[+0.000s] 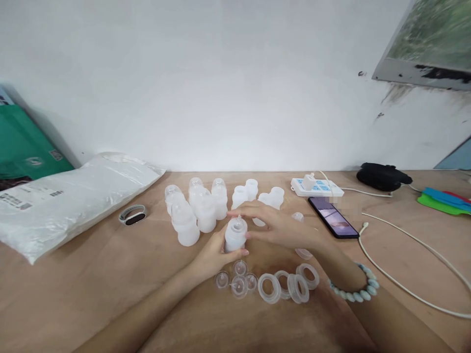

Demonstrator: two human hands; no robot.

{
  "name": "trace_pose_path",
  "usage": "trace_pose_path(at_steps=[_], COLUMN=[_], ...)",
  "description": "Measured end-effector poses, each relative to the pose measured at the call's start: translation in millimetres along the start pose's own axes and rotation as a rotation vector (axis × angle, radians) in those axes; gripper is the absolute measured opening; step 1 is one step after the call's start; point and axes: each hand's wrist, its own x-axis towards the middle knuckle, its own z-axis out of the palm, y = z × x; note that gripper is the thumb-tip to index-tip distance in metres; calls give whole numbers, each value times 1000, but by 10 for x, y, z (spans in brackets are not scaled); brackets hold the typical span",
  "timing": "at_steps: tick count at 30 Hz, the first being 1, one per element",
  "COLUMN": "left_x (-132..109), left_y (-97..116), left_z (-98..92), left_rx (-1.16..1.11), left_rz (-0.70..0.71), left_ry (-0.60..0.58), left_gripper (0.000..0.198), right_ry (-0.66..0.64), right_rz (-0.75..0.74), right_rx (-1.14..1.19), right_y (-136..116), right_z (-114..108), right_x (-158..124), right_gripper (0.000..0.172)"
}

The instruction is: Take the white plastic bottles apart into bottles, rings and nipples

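My left hand (211,255) is wrapped round a white translucent baby bottle (234,243), held upright near the middle of the table. A clear nipple (239,221) pokes up through a ring at the bottle's top. My right hand (270,223) curves round that top from the right and far side, thumb and fingers at the rim. In front of the bottle lie several clear nipples (239,286). Several translucent collar rings (269,288) lie to their right. Behind my right hand stand several open bottles (251,189), partly hidden.
Several capped bottles (186,225) stand at the back left. A fitness band (133,215) and a white plastic parcel (73,196) are farther left. To the right lie a phone (333,218), a power strip (326,188), a white cable (412,240) and a black case (382,176).
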Motion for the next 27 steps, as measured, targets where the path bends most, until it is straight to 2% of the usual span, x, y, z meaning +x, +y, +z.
trace_pose_path(at_steps=[3, 7, 12, 14, 16, 19, 22, 24, 27], left_x=[-8, -22, -17, -15, -16, -22, -28, -30, -30], left_y=[23, 40, 50, 50, 43, 19, 15, 37, 82], left_z=[-4, -11, -17, -15, -1, 37, 63, 55, 20], left_rx=[-11, -14, -71, -93, -117, -199, -284, -284, -240], left_rz=[-28, -66, -21, -12, -29, -71, -88, -78, -77], left_ry=[-5, -19, -53, -73, -88, -89, -87, -90, -100], left_gripper=[54, 43, 55, 58, 56, 49, 50, 51, 48], right_ry=[83, 218, 33, 33, 118, 297, 376, 347, 184], right_rz=[42, 125, 38, 40, 91, 295, 421, 376, 192], right_rx=[-102, -201, 93, 112, 30, -185, -311, -316, -204], right_y=[2, 19, 47, 45, 19, -63, -128, -120, -44], right_z=[100, 195, 82, 89, 168, 356, 459, 426, 287], right_x=[56, 95, 72, 86, 119, 180, 209, 194, 140], right_gripper=[20, 32, 25, 19, 23, 30, 30, 30, 28])
